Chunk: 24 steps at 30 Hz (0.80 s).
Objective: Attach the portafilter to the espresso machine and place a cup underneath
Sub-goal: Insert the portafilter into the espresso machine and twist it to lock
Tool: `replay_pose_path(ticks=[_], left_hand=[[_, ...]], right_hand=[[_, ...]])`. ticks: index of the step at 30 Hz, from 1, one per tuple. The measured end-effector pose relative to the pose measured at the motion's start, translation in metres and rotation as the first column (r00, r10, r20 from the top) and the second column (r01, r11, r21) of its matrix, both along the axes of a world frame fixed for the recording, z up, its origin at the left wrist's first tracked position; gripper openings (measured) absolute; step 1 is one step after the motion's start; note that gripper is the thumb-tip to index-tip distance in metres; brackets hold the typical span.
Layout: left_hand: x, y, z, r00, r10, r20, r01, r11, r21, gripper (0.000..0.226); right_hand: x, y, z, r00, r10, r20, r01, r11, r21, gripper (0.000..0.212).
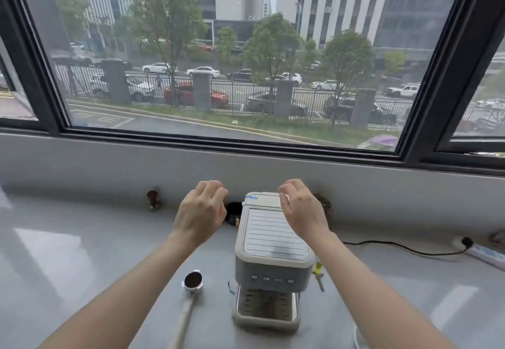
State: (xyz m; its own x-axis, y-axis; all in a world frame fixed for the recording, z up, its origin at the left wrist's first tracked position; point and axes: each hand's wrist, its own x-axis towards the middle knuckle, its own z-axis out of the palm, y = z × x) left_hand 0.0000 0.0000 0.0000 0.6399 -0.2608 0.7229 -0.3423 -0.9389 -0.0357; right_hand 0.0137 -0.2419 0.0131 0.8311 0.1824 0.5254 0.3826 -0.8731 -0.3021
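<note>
- A pale grey, boxy espresso machine (270, 261) with a ribbed flat top stands on the glossy grey table (82, 261), its button row and drip tray facing the person.
- The drip tray (266, 309), a slotted metal grate in a light frame, sits at the machine's base with nothing on it.
- A metal portafilter (191, 291) with a long cream handle lies on the table just left of the machine, apart from it.
- Its round basket, filled with dark coffee grounds, opens upward and sits at the far end; the handle runs back toward the person and slightly left, so the long axis lies nearly front to back.
- The left hand (200, 212) hovers above the table to the left of the machine's rear, fingers loosely curled downward, grasping nothing.
- The right hand (300, 210) hangs over the rear right corner of the machine's top, fingers bent in a loose half-open curl, also empty.
- A small yellow and grey steam wand (318, 277) sticks out on the machine's right side.
- A black cable (396, 246) trails across the table to a white power strip (483, 253) at the right edge.
- A dark round object (233, 212), partly hidden, rests by the wall behind the left hand.
- A wide dark-framed window (246, 56) above the table shows a street with parked cars.
</note>
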Motion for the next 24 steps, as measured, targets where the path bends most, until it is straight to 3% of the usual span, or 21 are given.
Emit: replay_pose_path(ticks=[3,5,7,11,18,21,24], left_hand=[[-0.007,0.004,-0.042,0.997,0.028,-0.070,-0.027,1.000,0.005,0.021],[-0.016,0.008,-0.077,0.976,0.084,-0.200,-0.082,0.996,0.020,0.018],[-0.026,0.016,-0.114,0.927,0.137,-0.349,-0.142,0.990,0.009,0.019],[-0.048,0.034,-0.182,0.783,0.241,-0.574,-0.253,0.966,0.061,0.028],[-0.071,0.052,-0.250,0.605,0.358,-0.711,-0.341,0.924,0.175,0.041],[-0.079,0.053,-0.262,0.417,0.431,-0.800,-0.357,0.887,0.292,0.030],[-0.080,0.051,-0.277,0.360,0.438,-0.824,-0.453,0.854,0.256,0.024]], right_hand=[[0.005,0.000,-0.028,0.990,-0.082,-0.115,0.081,0.997,-0.011,0.030],[0.007,-0.001,-0.047,0.971,-0.127,-0.201,0.120,0.992,-0.051,0.036],[0.008,-0.001,-0.064,0.954,-0.140,-0.265,0.119,0.988,-0.095,0.049],[0.008,-0.008,-0.077,0.935,-0.146,-0.323,0.142,0.989,-0.037,0.035],[0.019,-0.014,-0.089,0.916,-0.109,-0.386,0.143,0.988,0.062,0.039],[0.021,-0.014,-0.092,0.919,-0.080,-0.386,0.139,0.982,0.127,0.037],[0.021,-0.013,-0.092,0.927,-0.086,-0.365,0.153,0.976,0.158,0.037]])
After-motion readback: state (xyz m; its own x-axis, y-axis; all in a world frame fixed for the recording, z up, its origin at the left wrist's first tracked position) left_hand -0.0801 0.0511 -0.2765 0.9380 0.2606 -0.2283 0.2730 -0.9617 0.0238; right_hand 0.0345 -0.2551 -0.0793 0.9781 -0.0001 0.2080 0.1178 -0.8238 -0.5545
